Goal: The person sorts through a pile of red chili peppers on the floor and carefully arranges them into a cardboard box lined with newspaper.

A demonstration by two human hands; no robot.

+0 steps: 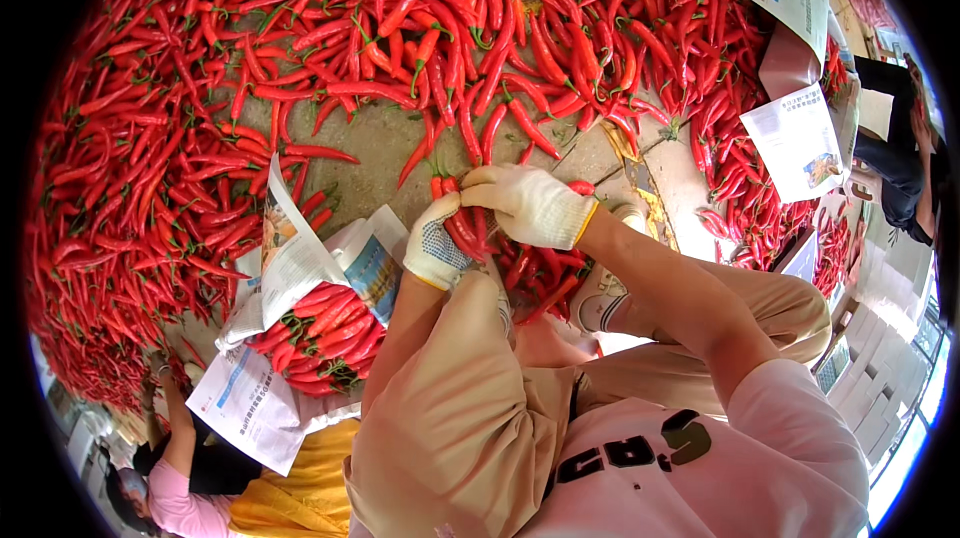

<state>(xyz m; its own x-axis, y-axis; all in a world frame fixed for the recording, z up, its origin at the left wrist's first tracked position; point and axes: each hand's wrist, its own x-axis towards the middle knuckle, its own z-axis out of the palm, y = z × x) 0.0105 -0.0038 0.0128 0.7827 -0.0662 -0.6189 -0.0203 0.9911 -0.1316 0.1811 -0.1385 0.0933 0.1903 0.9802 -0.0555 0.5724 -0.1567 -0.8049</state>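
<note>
My left hand point(436, 244), in a white knit glove with blue dots on the palm, is closed around a few red chili peppers point(465, 236). Their green stems point away from me. My right hand point(531, 206), in a matching glove with a yellow cuff edge, reaches across from the right. Its fingertips meet the left thumb at the upper part of these peppers; the fingers partly hide the contact. More red chilies point(541, 272) lie on the floor below my right hand, between my shoes.
A large spread of red chilies point(450, 28) covers the concrete floor point(375, 134) ahead. At left, a newspaper-lined container point(285, 298) holds stacked chilies point(330, 335); another newspaper-lined container point(795, 133) stands at right. One person point(187, 485) is at lower left, another point(900, 155) at far right.
</note>
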